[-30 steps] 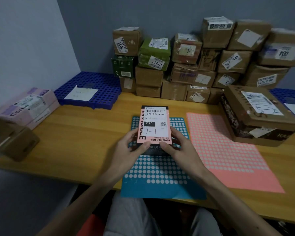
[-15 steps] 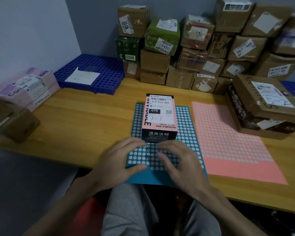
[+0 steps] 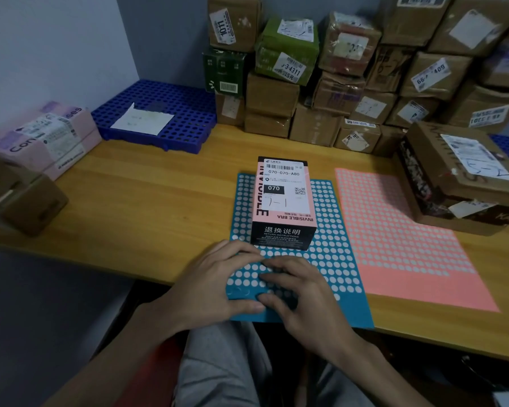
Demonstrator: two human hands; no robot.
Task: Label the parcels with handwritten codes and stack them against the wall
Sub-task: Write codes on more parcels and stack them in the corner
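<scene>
left hand [image 3: 215, 286] lies loosely spread on the blue sticker sheet [image 3: 334, 259], holding nothing; right hand [image 3: 304, 302] sets bent fingers on its dots, whether pinching a sticker i cannot tell. the pink-and-black parcel [image 3: 282, 201] stands on the sheet's far end, just beyond the fingertips; stacked parcels [image 3: 338, 83] line the wall behind.

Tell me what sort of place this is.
Probably a small parcel pickup or sorting desk: labelled cardboard parcels stacked against the wall, a blue dot-sticker sheet on the wooden table, a hand-coded pink box.
</scene>
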